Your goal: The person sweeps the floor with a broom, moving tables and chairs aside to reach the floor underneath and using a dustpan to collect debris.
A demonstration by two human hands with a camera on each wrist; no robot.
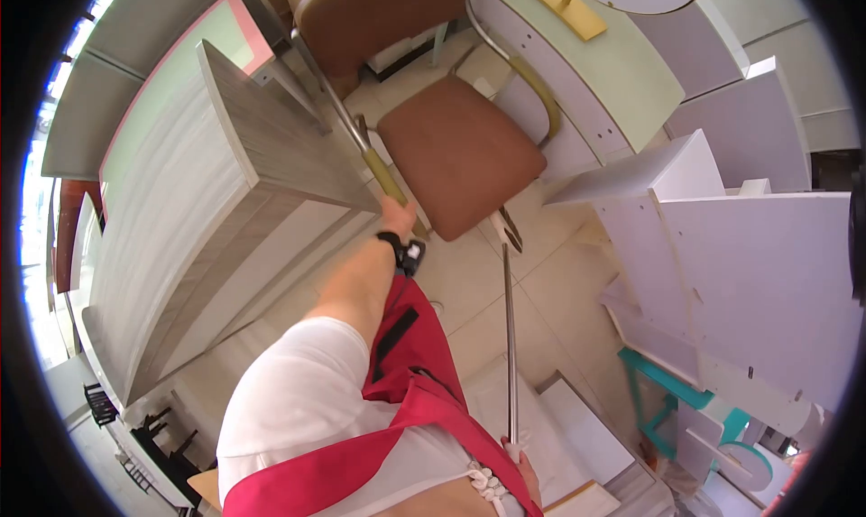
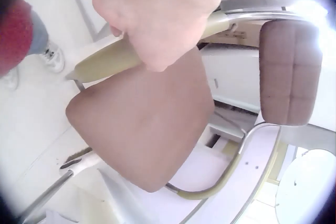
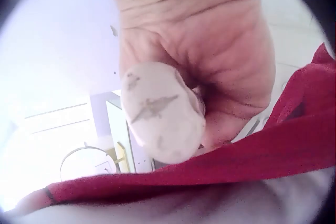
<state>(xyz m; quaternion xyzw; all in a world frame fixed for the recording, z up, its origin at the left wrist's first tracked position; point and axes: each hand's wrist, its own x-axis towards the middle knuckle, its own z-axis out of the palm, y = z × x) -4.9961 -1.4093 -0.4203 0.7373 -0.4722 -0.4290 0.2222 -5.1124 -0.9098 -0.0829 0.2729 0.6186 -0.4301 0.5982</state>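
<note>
My left hand (image 1: pixel 397 217) grips the olive armrest (image 1: pixel 383 170) of a chair with a brown padded seat (image 1: pixel 460 156). From the left wrist view, the fingers wrap over that armrest (image 2: pixel 110 61), with the brown backrest (image 2: pixel 289 71) off to the right. At my waist, my right hand (image 1: pixel 526 476) holds the top of a long metal pole (image 1: pixel 511 336). Its pale rounded end cap (image 3: pixel 163 113) protrudes from the fist in the right wrist view. Down by the chair seat, the pole ends in a white socket and a narrow dark head (image 1: pixel 512 233).
A wood-grain cabinet (image 1: pixel 180 210) stands close on the left. Beyond the chair is a pale green desk (image 1: pixel 622 66) with a round mirror. White panels (image 1: pixel 758 273) and a turquoise frame (image 1: pixel 649 400) crowd the right side. Tiled floor (image 1: pixel 469 282) shows between them.
</note>
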